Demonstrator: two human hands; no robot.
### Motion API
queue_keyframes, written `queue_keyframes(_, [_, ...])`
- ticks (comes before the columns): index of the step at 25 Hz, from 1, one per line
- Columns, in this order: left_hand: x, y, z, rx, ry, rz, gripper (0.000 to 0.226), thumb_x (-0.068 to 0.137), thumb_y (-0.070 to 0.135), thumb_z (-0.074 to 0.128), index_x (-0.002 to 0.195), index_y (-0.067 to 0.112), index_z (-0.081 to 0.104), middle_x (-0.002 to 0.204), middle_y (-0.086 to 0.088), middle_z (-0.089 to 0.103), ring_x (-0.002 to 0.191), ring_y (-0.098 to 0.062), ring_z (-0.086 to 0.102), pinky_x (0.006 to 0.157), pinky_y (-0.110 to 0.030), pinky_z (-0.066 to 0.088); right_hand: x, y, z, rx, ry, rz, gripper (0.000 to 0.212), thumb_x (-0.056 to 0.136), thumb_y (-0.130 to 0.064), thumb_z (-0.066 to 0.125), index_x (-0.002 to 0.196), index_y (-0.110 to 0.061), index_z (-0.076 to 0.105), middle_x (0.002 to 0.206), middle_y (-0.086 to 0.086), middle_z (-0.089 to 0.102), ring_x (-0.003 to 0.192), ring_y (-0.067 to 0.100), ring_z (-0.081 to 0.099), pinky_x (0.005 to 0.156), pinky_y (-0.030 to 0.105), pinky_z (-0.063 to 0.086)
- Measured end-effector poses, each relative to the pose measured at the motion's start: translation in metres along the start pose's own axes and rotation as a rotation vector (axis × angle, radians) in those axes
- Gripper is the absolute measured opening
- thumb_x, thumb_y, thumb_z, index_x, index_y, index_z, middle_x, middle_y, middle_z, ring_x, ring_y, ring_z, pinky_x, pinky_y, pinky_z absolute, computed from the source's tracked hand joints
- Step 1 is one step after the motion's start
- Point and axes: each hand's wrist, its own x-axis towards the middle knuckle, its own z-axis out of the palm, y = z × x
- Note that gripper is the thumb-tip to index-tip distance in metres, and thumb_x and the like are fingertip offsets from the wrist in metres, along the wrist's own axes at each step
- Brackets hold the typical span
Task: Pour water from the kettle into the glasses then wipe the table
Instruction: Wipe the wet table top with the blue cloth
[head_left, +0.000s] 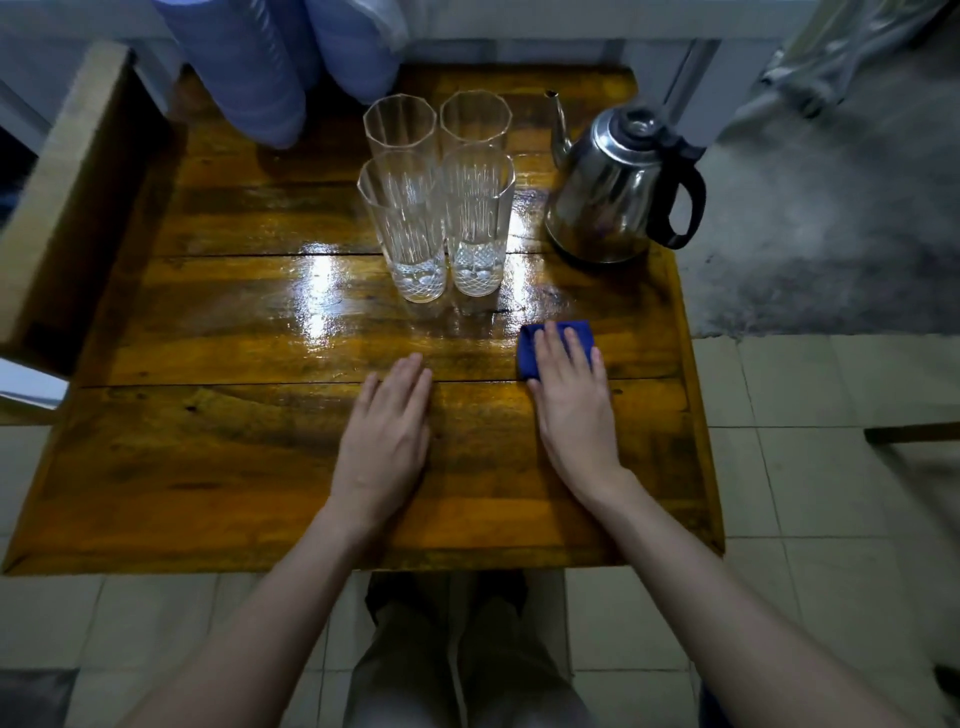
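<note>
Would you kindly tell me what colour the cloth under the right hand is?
The cloth is dark blue, seen in the head view.

text: none legible — labels: none | brands: none | numbers: none

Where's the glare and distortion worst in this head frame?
Head view: strongest glare is on the wet table in front of the glasses, with bright streaks; the kettle shows mirror reflections. Wide-angle bending curves the table edges and floor tiles toward the corners. Corners are dim and soft; the right hand on the blue cloth is sharp.
</note>
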Motion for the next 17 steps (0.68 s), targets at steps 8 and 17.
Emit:
queue_keyframes(8, [0.009, 0.043, 0.02, -0.061, -0.022, -0.169, 0.05, 0.1, 0.024, 0.03, 0.147, 0.007, 0.032, 0.156, -0.011, 0.027, 0.147, -0.022, 0.019, 0.119, -0.047, 0.016, -0.078, -0.021, 0.005, -0.002, -0.04, -0.245, 0.061, 0.094, -0.016, 0.052, 0.151, -0.013, 0.032, 0.158, 0.006, 0.032, 0.147, 0.022, 0.025, 0.119, 0.045, 0.022])
queue_keyframes(17, [0.009, 0.042, 0.015, -0.013, -0.098, -0.168, 0.053, 0.102, 0.03, 0.023, 0.151, 0.01, 0.023, 0.159, -0.009, 0.019, 0.148, -0.021, 0.012, 0.12, -0.044, 0.01, -0.095, 0.075, -0.026, -0.062, -0.03, 0.057, 0.055, 0.1, -0.025, 0.036, 0.153, -0.012, 0.024, 0.159, 0.006, 0.025, 0.148, 0.022, 0.021, 0.119, 0.046, 0.021])
